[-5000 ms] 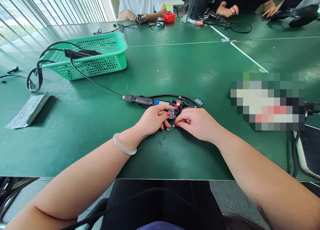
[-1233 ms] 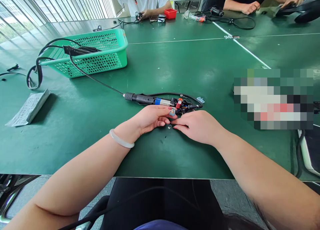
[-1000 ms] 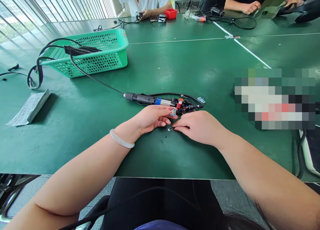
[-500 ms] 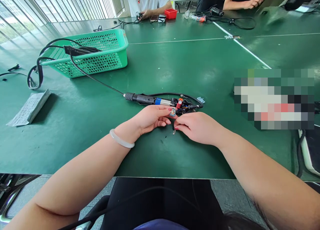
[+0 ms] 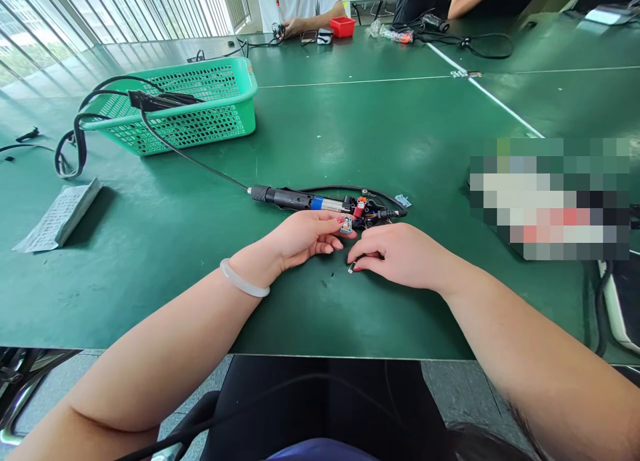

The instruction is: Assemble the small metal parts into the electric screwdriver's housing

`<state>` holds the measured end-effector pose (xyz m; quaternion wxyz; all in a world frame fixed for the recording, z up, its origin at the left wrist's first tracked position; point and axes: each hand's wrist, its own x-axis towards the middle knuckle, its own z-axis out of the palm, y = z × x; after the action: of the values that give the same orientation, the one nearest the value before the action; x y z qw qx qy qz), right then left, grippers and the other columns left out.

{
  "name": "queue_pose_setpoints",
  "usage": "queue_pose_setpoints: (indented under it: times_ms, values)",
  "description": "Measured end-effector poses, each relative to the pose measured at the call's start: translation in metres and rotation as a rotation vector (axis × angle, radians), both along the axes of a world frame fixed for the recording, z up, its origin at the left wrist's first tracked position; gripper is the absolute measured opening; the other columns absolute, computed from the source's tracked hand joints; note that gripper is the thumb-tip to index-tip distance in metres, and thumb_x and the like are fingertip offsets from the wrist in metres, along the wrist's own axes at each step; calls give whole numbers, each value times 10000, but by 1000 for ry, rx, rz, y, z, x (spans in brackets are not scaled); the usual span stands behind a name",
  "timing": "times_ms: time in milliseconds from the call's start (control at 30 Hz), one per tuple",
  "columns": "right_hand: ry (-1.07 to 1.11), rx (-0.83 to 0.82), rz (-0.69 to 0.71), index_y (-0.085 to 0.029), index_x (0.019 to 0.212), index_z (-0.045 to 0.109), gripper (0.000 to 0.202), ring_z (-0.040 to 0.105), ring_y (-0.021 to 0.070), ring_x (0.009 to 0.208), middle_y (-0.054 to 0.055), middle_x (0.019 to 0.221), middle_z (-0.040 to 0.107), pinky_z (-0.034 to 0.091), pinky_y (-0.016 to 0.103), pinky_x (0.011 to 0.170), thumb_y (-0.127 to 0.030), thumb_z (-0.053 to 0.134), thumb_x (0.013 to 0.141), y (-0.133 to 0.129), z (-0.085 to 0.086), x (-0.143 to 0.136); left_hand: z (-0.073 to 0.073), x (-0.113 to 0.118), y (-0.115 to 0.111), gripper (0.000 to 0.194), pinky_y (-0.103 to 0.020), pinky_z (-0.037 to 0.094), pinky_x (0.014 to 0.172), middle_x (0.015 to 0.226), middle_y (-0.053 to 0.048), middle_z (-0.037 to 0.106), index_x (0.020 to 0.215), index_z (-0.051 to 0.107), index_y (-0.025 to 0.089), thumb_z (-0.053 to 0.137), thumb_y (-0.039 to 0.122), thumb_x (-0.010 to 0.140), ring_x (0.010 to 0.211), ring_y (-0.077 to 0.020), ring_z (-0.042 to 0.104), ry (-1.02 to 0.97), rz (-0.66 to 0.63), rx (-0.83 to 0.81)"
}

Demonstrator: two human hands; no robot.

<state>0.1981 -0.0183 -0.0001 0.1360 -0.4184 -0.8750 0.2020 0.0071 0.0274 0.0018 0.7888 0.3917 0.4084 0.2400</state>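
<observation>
A small light-blue part [image 5: 346, 225] is pinched between the fingertips of my left hand [image 5: 311, 237]. To its right, the thumb of my right hand [image 5: 395, 253] touches a small silvery piece [image 5: 351, 268] on or just above the green table; its fingers are bent and closed around that spot. Just beyond both hands lies a black pen-shaped tool [image 5: 287, 198] with a blue band, a metal section and exposed wires with a red part [image 5: 359, 207] at its right end. Another small light-blue piece [image 5: 403, 200] rests behind the tool's right end.
A green basket [image 5: 225, 117] with black cables stands at the back left. A folded paper packet [image 5: 60, 217] lies at the left. Pixelated items [image 5: 550, 201] are at the right. Across the table, a person's hand [image 5: 295, 27] is near a red box [image 5: 343, 27].
My right hand's fingers have shifted, and the small silvery piece at its thumb has turned and moved slightly. At the back right, a person's hand has moved out of view.
</observation>
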Motion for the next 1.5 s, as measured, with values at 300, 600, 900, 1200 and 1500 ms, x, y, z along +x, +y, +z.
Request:
queue_pose_setpoints:
  times_ms: [300,600,900,1200,1500]
  values:
    - [-39,-43,62,-223,761,693,157,607,125,728,-29,812,675,421,249,661,-172,576,853,-4,-1,-10,-1,1,0,148,-124,448,423,807,-87,697,910,636,62,489,63,886,469,-36,567,10,-2,16]
    - [299,-98,-89,-183,753,597,164,518,107,596,-7,684,606,394,242,576,-264,529,878,-1,8,2,5,4,-5,166,-128,472,449,682,-21,643,975,628,89,504,41,876,483,-49,594,94,-35,91]
    - [690,-360,-443,-160,758,583,263,422,64,407,-11,602,581,311,226,422,-411,598,836,10,-2,-4,4,9,-9,147,-158,516,515,869,-78,677,966,625,88,526,48,863,570,-79,659,151,-54,145]
    - [564,-172,-407,-173,760,612,201,471,99,517,-18,604,565,357,242,525,-344,550,847,13,-7,-11,3,9,-9,112,-159,516,508,818,-60,668,923,653,95,574,72,847,561,-86,662,131,-55,150]
    - [452,-22,-440,-197,780,646,157,452,97,489,-26,603,577,353,240,513,-309,551,838,9,-10,-15,2,9,-9,116,-176,556,606,805,-74,691,924,667,84,607,62,827,631,-110,692,114,-32,139]
